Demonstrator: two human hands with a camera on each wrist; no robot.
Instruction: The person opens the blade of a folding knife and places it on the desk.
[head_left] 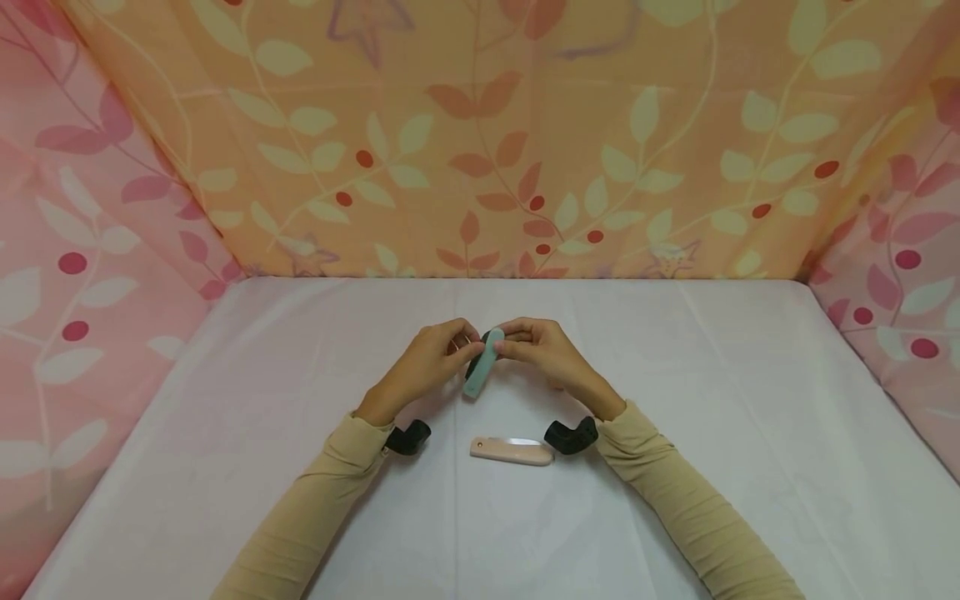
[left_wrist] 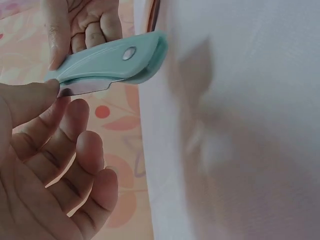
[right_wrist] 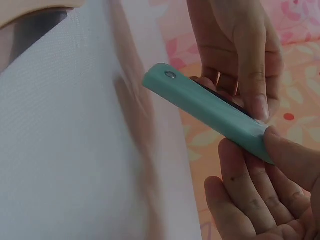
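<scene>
Both hands hold a teal folding knife (head_left: 480,365) above the white table, its riveted end (right_wrist: 170,75) pointing down. My left hand (head_left: 448,350) pinches it at the upper end, where the thumb (left_wrist: 30,100) lies against a strip of steel blade (left_wrist: 82,89) showing out of the handle (left_wrist: 110,62). My right hand (head_left: 525,343) pinches that same end of the handle from the other side, thumb (right_wrist: 295,155) on top. A second folding knife with a pale pink handle (head_left: 512,451) lies shut on the cloth, just nearer me than the hands.
The table (head_left: 712,433) wears a white cloth. Leaf-patterned fabric walls close it in: orange at the back (head_left: 525,150), pink on the left (head_left: 82,275) and right (head_left: 900,283). Black wrist mounts (head_left: 408,437) sit by each sleeve.
</scene>
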